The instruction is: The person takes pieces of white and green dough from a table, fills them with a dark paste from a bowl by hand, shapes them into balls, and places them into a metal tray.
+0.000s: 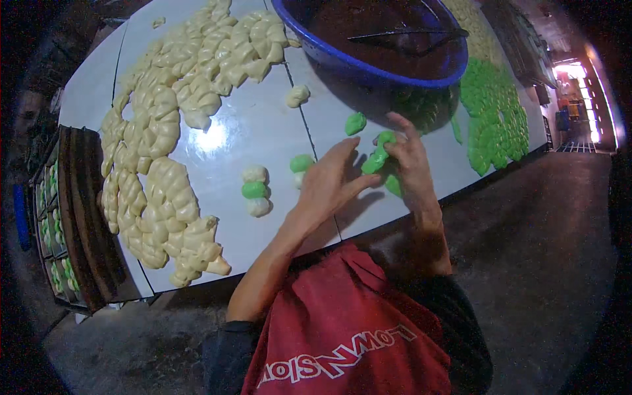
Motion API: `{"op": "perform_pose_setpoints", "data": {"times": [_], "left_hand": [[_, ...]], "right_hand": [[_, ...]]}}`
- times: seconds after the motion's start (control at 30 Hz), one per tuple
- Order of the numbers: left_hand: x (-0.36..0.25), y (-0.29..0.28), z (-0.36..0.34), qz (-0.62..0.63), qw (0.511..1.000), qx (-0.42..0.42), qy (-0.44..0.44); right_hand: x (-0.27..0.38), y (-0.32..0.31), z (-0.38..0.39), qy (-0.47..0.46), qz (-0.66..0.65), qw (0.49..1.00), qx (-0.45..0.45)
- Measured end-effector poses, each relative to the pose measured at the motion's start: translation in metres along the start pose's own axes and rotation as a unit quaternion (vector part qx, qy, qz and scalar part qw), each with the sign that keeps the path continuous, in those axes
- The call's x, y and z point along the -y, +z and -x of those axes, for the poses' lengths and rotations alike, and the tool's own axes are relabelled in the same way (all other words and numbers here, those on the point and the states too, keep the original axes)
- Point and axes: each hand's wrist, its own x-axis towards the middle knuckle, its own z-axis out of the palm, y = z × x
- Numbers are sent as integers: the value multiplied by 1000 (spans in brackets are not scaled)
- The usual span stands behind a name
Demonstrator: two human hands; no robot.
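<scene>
My right hand (413,161) pinches a soft green dough piece (377,157) between thumb and fingers, just above the white table (263,138). Facing it, my left hand (328,176) has its thumb stretched away from its fingers, the thumb tip by the lower end of that dough. A small green dough lump (355,123) lies beyond the hands, and another green lump (394,185) is partly hidden under my right hand. Left of my hands sits a white-green-white row of dough balls (255,190). A green ball (302,163) with a white one is partly covered by my left hand.
A blue basin (375,71) of brown filling stands at the back, a dark tool (408,31) across it. Pale dough pieces (155,122) crowd the left side; green dough pieces (490,115) spread at right. Trays of green-and-white dough (56,230) stand beside the table's left end.
</scene>
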Motion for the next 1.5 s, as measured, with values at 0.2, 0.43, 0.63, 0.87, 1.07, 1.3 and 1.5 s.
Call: {"op": "perform_pose_setpoints", "data": {"times": [0.2,0.43,0.63,0.87,1.07,1.3,1.5], "left_hand": [[-13,-1,-13,91,990,67,-86],[-2,6,-4,128,983,85,-105],[9,24,1,362,909,66,-197],[3,24,1,223,963,70,-132],[-7,34,-14,-52,993,94,39],[32,67,-22,-228,956,43,180],[23,77,-18,-238,963,47,117]], "right_hand": [[-14,-13,14,-11,-120,990,71],[-4,-11,24,77,15,996,41],[-16,-20,23,93,-75,993,16],[-20,-22,25,7,136,990,28],[-17,-23,26,-27,192,981,11],[-15,-41,41,82,-4,996,21],[2,-56,47,-83,-287,947,119]]}}
